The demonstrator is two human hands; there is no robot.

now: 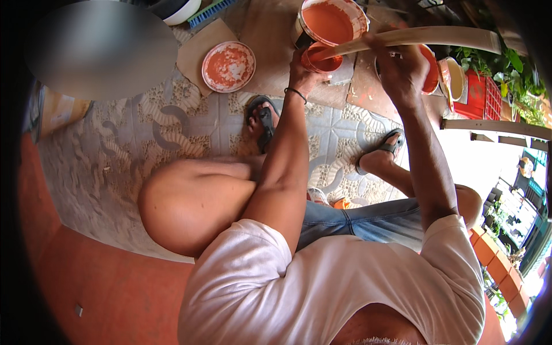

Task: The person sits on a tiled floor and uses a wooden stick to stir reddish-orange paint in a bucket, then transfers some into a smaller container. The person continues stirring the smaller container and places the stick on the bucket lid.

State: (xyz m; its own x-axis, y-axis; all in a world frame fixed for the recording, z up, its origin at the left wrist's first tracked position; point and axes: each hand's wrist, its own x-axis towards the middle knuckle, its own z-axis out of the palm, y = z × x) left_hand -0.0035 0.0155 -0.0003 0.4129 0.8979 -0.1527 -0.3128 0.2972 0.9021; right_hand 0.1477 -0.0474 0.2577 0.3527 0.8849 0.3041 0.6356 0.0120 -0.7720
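My left hand [303, 75] is closed round a small cup [317, 67] coated with orange paint, tilted at the front of a large paint bucket [363, 22]. Orange paint fills part of that bucket. A long, slightly curved wooden stick [443, 35] is gripped in my right hand [404, 72]. Its orange-smeared end reaches into the cup, while the bare end points off to the right. How deep the tip goes inside the cup cannot be made out.
A round lid smeared with orange and white [228, 67] lies on cardboard [190, 57] to the left. Beyond my right hand stand an orange-stained container [428, 69], a cream-coloured tub [454, 80] and a red crate [483, 95]. Plants [512, 63] edge the far right.
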